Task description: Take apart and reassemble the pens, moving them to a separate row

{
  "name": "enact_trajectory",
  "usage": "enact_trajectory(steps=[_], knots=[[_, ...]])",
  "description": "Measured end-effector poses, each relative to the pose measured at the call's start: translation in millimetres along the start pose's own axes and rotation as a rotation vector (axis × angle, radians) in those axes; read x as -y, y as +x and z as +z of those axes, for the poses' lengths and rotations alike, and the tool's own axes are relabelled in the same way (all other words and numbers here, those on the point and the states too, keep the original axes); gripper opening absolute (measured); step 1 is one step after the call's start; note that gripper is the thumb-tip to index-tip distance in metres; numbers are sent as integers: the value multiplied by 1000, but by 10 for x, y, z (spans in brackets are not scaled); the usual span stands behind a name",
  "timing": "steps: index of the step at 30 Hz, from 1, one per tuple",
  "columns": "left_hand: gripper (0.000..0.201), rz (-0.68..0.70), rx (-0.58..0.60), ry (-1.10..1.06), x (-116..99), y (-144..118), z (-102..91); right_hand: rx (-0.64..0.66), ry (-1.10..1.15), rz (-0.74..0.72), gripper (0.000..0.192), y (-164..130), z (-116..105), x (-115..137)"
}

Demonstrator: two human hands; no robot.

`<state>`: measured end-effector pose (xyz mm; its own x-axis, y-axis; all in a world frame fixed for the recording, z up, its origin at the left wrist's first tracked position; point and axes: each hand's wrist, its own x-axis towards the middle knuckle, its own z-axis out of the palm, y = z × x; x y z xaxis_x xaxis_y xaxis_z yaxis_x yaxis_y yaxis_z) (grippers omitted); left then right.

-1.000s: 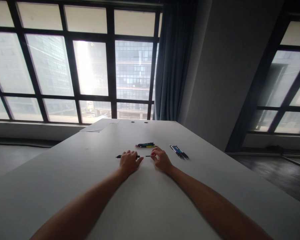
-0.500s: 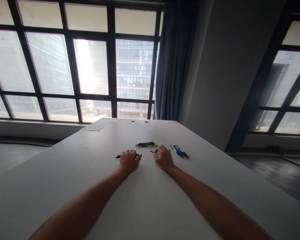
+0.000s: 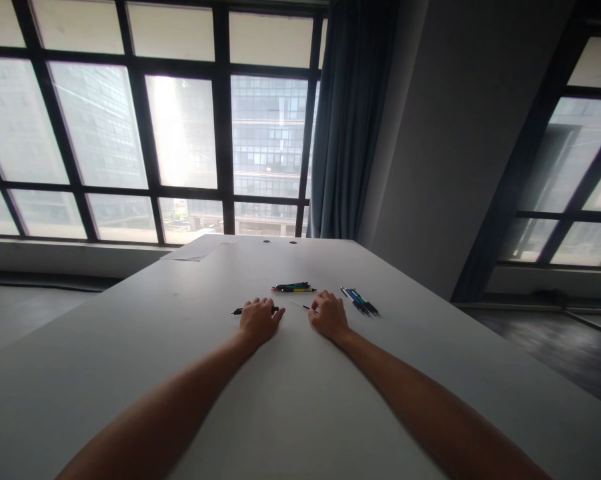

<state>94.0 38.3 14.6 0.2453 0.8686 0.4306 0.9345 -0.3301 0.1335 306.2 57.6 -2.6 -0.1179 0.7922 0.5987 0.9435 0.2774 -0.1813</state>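
My left hand lies on the table with its fingers curled over a black pen. The pen's ends stick out on either side of the hand, and its middle is hidden. Closed in a pinch, my right hand holds a thin dark stick, which looks like a pen refill. Its visible end points left, toward the other hand; the rest is behind my fingers. Beyond both hands lies a bunch of dark, green and yellow pens. Right of my right hand is a group of blue and black pens.
The white table stretches away toward the windows. Papers lie at its far left corner, and two dark round holes show near the far edge. A blue curtain hangs behind the table.
The thin stick in my right hand has shifted slightly right and down, with less of its dark part showing. My left hand stays on the black pen.
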Motion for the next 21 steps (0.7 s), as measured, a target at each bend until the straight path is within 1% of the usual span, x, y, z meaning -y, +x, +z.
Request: enact_trajectory(steps=[11, 14, 16, 18, 21], knots=[[41, 20, -9, -23, 4, 3, 8, 15, -16, 8, 6, -4, -10, 16], [31, 60, -16, -19, 0, -8, -10, 21, -7, 8, 6, -1, -11, 9], [26, 124, -14, -37, 6, -12, -15, 12, 21, -9, 6, -5, -28, 17], [31, 201, -9, -64, 18, -13, -10, -6, 72, -87, 9, -18, -56, 47], [42, 305, -23, -99, 39, -11, 18, -30, 160, -283, 18, -51, -99, 130]])
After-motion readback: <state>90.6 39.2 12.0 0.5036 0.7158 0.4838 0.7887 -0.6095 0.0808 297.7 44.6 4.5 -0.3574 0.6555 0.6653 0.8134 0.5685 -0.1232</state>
